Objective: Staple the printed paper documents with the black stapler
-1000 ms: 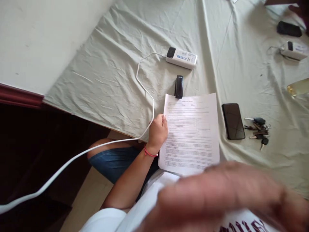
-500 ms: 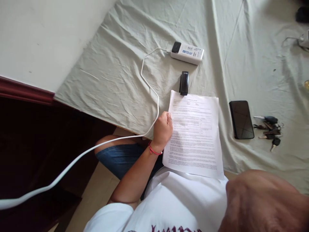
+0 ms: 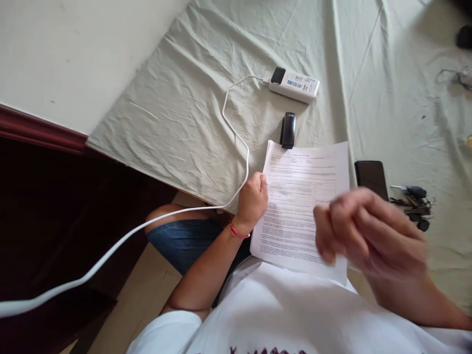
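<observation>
At the near edge of the cloth-covered table [image 3: 191, 108], here is the stack of printed papers [image 3: 291, 196], face up, its lower edge close against the white shirt [image 3: 280, 305]; the left hand [image 3: 252, 199] has it by the left side, fingers curled in and thumb pressed over the margin, a firm pinch on the sheets!

So where do things stand? The pages are gathered and in hand, more than 1 sheet showing along the left edge, a full page of print uppermost; no handwriting or fastening can be made out on it; the stapler-like black object [image 3: 289, 130] lies at the top edge, with neither of the 2 hands on it; what remains beyond that, this view does not tell.

Now the poses: the left forearm reaches up and inward from the body, red bracelet [image 3: 238, 231] at the wrist, knuckles uppermost; over on the other side, the right hand [image 3: 372, 236] hangs above the lower right of the page, forearm coming in from the right, wrist bent, fingers folded loosely toward the paper; it is blurred, and I cannot tell whether the fingertips meet or pinch anything; just beyond it, the phone [image 3: 368, 174], partly covered by that hand, and the keys [image 3: 415, 201] beside it.
</observation>
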Demonstrator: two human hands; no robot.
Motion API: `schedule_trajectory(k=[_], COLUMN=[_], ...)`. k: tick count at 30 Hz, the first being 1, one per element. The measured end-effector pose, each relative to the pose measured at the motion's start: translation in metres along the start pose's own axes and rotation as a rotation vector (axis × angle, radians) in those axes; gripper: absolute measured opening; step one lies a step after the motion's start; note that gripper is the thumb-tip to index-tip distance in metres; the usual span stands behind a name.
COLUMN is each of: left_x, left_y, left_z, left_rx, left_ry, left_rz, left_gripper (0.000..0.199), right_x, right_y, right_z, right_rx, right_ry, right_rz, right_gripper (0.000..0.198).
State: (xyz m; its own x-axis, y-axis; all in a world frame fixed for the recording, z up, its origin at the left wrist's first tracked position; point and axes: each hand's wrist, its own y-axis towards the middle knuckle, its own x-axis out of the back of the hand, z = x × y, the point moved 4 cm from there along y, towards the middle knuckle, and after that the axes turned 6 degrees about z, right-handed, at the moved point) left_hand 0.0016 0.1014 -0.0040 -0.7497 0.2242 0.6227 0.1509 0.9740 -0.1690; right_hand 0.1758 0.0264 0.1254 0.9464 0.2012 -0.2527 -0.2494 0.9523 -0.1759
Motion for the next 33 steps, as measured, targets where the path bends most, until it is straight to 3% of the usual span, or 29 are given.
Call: schedule_trajectory(k=[2,4,10,14,16,18,20,24,30,33], left_x=[0.0,0.001,0.004,0.006,0.007,0.011,0.015,0.027,0.049,0.057], left_y=[0.0,-0.001,0.002,-0.002,-0.007,-0.012,-0.019,-0.035,-0.057,-0.055], left_z=[0.001,0.002,0.003,0.004,0.003,0.002,0.002,-0.002,-0.019,-0.028], left_rx=[-0.011,-0.016,0.02,0.032,0.009,-0.015,-0.023,-0.048,-0.179,-0.253], left_ry=[-0.007,-0.015,-0.063,-0.126,-0.163,-0.186,-0.19,-0.18,-0.251,-0.347], left_rz=[-0.004,-0.01,-0.001,-0.002,-0.022,-0.052,-0.084,-0.15,-0.242,-0.253], left_gripper=[0.029,0.029,0.03,0.031,0.032,0.033,0.033,0.03,0.029,0.031], right_x=[0.019,0.04,0.088,0.099,0.1,0.1,0.101,0.103,0.105,0.107], right_y=[0.014,0.018,0.004,0.008,0.012,0.014,0.014,0.009,0.006,0.016], right_z=[-0.008,-0.021,-0.056,-0.078,-0.085,-0.088,-0.089,-0.083,-0.077,-0.071], right_rx=[-0.042,-0.068,-0.054,-0.158,-0.215,-0.244,-0.223,-0.05,-0.068,0.033], right_ry=[0.061,0.029,-0.297,-0.547,-0.785,-0.985,-1.065,-0.978,-0.566,-0.479], right_rz=[-0.108,-0.263,-0.517,-0.439,-0.37,-0.333,-0.329,-0.395,-0.513,-0.618], right_gripper=[0.014,0.018,0.033,0.057,0.05,0.032,0.022,0.032,0.036,0.044])
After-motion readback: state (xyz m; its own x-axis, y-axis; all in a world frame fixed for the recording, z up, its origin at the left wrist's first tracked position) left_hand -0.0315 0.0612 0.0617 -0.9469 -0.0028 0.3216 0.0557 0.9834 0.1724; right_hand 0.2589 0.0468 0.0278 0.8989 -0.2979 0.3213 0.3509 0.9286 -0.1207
